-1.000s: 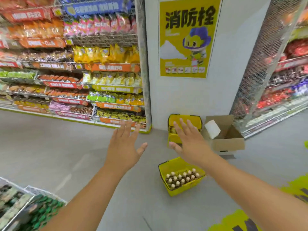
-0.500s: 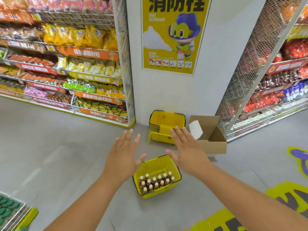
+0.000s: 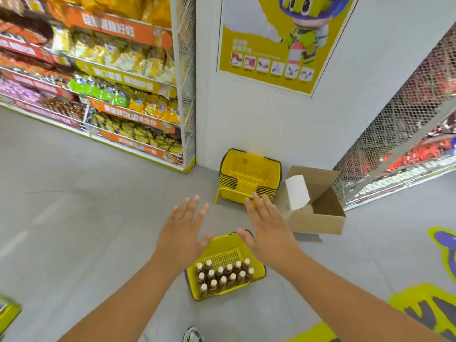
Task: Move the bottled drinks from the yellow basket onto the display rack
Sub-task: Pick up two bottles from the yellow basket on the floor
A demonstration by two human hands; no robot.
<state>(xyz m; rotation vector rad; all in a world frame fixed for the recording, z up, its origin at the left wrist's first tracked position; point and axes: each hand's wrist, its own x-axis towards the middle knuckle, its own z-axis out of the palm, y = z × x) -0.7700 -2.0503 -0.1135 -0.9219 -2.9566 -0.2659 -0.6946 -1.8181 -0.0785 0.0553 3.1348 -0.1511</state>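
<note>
Hovering open hands (image 3: 183, 233) above basket (image 3: 197, 293)

Two bare forearms are seen, with no sleeves, watch or bracelet worn on the parts in view. The left hand (image 3: 183, 233) and the right hand (image 3: 267, 230) are uncovered, without gloves, and no rings can be made out on the fingers. One shoe (image 3: 193, 334) is seen at the bottom edge, a white sneaker marked with dark lines.
</note>
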